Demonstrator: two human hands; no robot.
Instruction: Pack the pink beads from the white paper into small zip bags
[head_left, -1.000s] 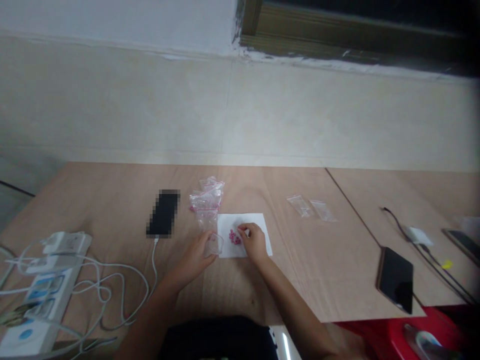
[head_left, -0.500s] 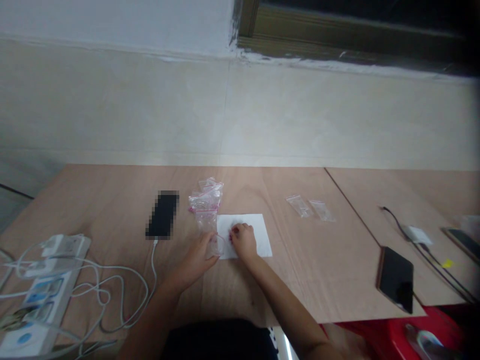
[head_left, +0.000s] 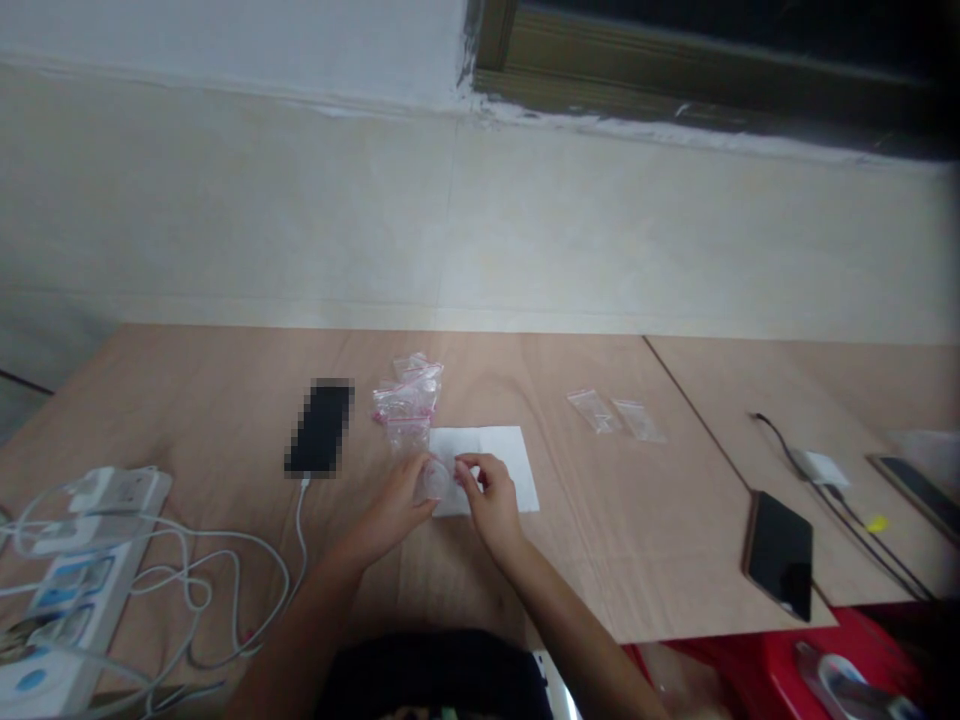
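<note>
My left hand is closed on a small clear plastic bag at the left edge of a white paper sheet. Over the paper, my right hand has its thumb and fingertips pinched together beside the bag's opening; what they hold is too small to make out. Beyond my left hand lies a heap of clear bags with pink seals. Two more clear bags, one of them tilted, lie side by side to the right.
A black phone on a white cable lies left. A white power strip with tangled cables fills the near left. Another phone, a white adapter and dark cables lie right, above a red stool.
My right hand has turned, its fingertips now nearer the bag in my left hand. The bag is lifted and more bunched. The whole view has shifted slightly.
</note>
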